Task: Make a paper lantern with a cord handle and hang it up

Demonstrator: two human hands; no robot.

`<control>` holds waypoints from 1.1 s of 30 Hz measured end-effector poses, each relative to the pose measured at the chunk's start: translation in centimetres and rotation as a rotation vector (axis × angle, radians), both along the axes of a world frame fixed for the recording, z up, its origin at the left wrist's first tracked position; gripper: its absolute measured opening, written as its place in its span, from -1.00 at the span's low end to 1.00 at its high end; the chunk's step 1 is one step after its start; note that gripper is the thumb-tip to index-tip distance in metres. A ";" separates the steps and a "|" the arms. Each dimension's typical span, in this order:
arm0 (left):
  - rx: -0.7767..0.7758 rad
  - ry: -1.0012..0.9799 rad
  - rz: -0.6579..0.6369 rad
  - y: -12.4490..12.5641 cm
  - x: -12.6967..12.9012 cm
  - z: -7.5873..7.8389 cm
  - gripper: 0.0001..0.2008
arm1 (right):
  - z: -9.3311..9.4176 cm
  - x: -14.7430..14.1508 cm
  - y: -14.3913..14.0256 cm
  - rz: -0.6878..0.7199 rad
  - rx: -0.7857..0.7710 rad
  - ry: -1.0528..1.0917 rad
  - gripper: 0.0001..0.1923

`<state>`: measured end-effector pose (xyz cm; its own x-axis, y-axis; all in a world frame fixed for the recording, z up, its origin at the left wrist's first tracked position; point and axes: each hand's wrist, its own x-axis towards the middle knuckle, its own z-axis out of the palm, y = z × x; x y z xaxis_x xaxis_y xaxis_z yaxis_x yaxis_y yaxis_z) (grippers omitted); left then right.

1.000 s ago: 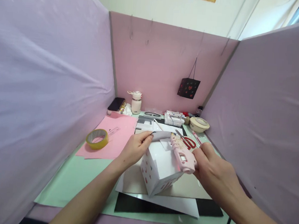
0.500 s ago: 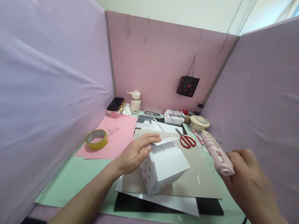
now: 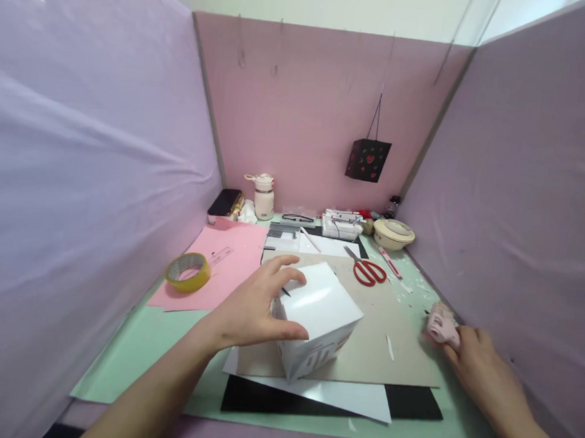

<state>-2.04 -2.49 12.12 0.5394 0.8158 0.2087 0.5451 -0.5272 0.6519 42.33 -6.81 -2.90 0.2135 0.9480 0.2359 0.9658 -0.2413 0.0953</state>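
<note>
A white paper box [image 3: 322, 304] with printed patterns on its sides stands on a grey-brown board [image 3: 377, 358]. Its top is flat and closed. My left hand [image 3: 261, 303] arches over the box's left side, fingers and thumb spread apart at the edge of the top face; whether they press on it I cannot tell. Far to the right, my right hand [image 3: 482, 369] is closed round the handle of a pink glue gun [image 3: 443, 325], low near the right wall. The gun's nozzle end is blurred.
Red-handled scissors [image 3: 369, 271] and a pink craft knife [image 3: 390, 263] lie behind the box. A yellow tape roll [image 3: 199, 280] rests on pink paper [image 3: 239, 262] at left. White and black sheets [image 3: 412, 402] stick out under the board. A bottle [image 3: 264, 200] and a round container [image 3: 394, 235] stand behind.
The box's raised top flap has come down flat. My right hand has lowered the glue gun toward the table at right. My left hand has spread its fingers over the box.
</note>
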 end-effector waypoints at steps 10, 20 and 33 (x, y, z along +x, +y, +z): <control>-0.022 0.010 0.065 -2.1 0.6 -0.8 -0.44 | 1.5 -0.4 1.4 0.127 0.029 0.198 -0.41; 0.069 -0.243 -0.037 -0.7 0.8 -3.6 -0.38 | 11.8 -17.6 2.0 1.252 0.304 0.440 -0.08; 0.195 -0.419 -0.073 -0.2 1.3 -6.4 0.14 | 11.1 -18.7 2.9 1.187 0.314 0.394 -0.07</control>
<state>-0.74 -2.65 5.70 0.4303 0.7030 0.5663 0.2134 -0.6888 0.6929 23.66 -3.88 8.21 -0.6116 0.5198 0.5965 0.5531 0.8200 -0.1475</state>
